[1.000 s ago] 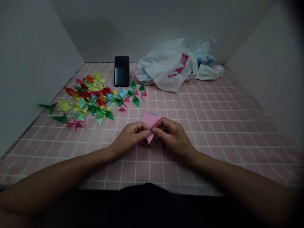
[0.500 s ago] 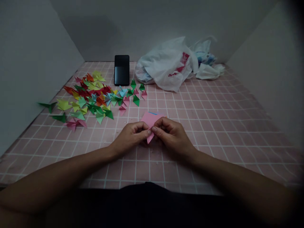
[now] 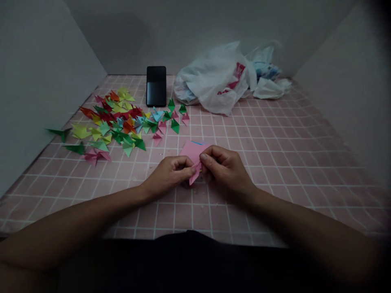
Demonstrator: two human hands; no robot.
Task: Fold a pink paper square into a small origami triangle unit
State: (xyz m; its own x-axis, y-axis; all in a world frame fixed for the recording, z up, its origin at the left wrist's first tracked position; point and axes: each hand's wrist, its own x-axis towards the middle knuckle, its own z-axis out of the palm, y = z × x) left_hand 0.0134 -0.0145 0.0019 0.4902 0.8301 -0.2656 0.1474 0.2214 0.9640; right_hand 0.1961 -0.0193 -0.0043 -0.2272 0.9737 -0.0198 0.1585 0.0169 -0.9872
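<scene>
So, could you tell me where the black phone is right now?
In the head view the black phone stands at the back of the pink table, left of centre, between the folded paper pieces and the white plastic bag.

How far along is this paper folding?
Many folded paper pieces in several colours already lie in a heap at the left of the table. The left hand and right hand pinch a pink paper, partly folded. How many remain cannot be told.
</scene>
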